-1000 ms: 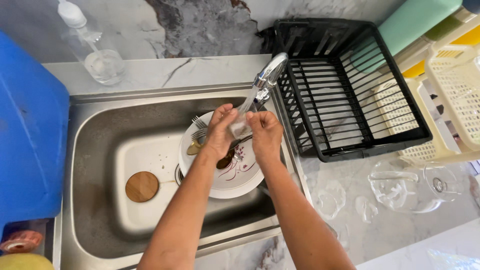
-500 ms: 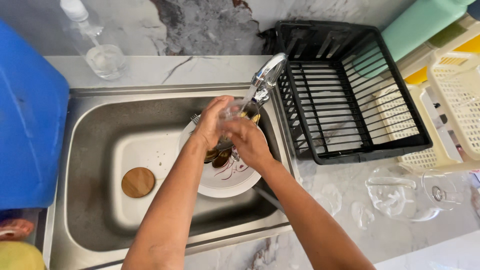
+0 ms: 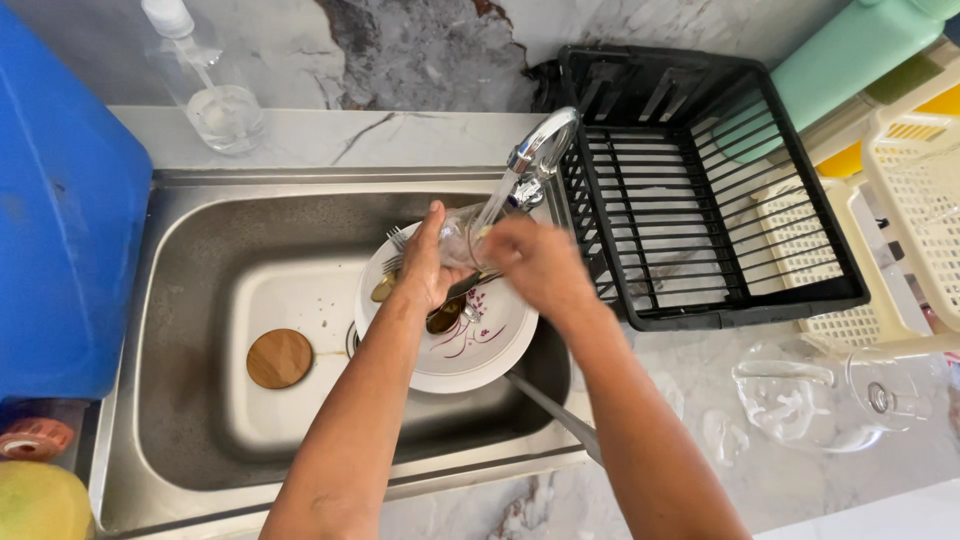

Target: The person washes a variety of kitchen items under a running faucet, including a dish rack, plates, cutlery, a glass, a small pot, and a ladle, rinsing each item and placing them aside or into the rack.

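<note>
Both my hands on one clear drinking glass [image 3: 462,232] under the chrome tap [image 3: 540,150]: left hand [image 3: 425,265] wrapped around it, right hand [image 3: 535,262] closed at its rim. Below: one white flower-patterned plate [image 3: 480,345], one fork [image 3: 395,240].

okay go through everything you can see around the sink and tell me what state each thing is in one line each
Tap: running, water streaming down.
Clear glass: under the stream, held by both hands.
Left hand: gripping the glass.
Right hand: closed on the glass.
Plate: in the sink, cutlery on it.
Black dish rack: empty.
Glass jug: on its side on the counter.
</note>
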